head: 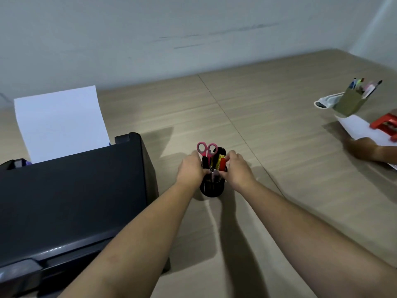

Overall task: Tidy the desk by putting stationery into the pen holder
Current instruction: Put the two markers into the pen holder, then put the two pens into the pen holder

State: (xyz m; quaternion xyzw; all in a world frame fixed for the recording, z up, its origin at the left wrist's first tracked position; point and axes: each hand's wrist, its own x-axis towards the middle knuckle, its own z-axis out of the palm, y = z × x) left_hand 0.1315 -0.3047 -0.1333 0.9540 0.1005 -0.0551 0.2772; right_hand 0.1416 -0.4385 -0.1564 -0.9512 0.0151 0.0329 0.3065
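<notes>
Head view. A black pen holder (212, 186) stood upright on the wood-grain desk (279, 168), just right of a dark printer (71, 190) with a white sheet (60, 123) rising from its rear tray. Pink-handled scissors (207, 149) stood handles-up in the pen holder beside a yellow item (219, 158) and a red item (223, 163). The left hand (190, 168) was curled against the holder's left rim, its fingertips at the contents. The right hand (238, 168) met it from the right, thumb and forefinger pinching at the red item; whether they truly gripped it could not be told. At the far right edge lay a second holder of pens (352, 101), a red stapler (385, 124) on white paper (356, 127), and another person's hand (363, 148).
</notes>
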